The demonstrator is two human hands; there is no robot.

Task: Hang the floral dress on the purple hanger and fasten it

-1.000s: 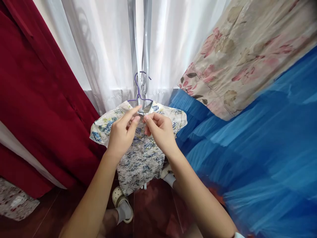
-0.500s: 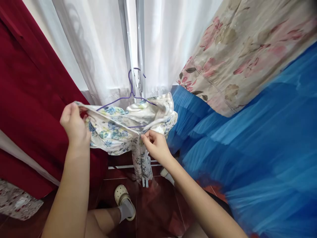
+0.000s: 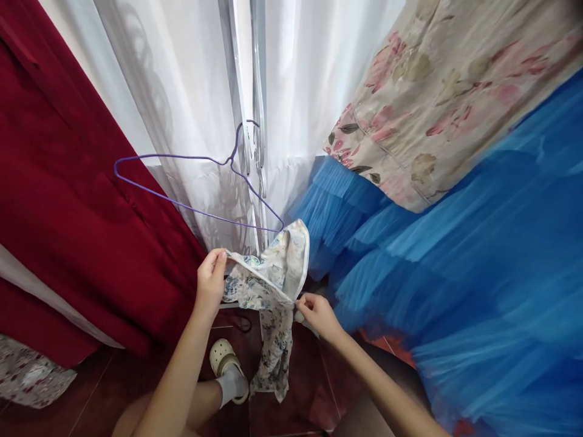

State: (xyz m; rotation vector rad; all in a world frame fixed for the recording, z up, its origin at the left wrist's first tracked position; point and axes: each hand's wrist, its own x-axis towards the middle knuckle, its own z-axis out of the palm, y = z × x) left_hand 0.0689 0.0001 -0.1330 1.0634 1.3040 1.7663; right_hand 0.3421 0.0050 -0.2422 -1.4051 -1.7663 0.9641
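A white garment with blue and yellow flowers [image 3: 255,290] hangs bunched in front of me, its lower part trailing toward the floor. My left hand [image 3: 211,281] is closed on its left edge, at the end of the pale trim. With fingertips pinched, my right hand [image 3: 316,311] holds the trim's lower right part. A purple wire hanger [image 3: 195,209] hangs tilted by its hook from a white metal rack [image 3: 241,79]. Only the hanger's right end still meets the garment's raised corner; its left arm is bare.
White curtains [image 3: 182,79] hang behind the rack. Dark red fabric [image 3: 68,182] drapes on the left. A beige floral cloth [image 3: 396,109] and blue tulle [image 3: 492,255] hang on the right. Below, a cream clog [image 3: 221,355] is on my foot, on dark red tiles [image 3: 310,376].
Both hands have moved down and to the right with the garment. Its left side has come off the hanger, which now tilts with its left arm exposed.
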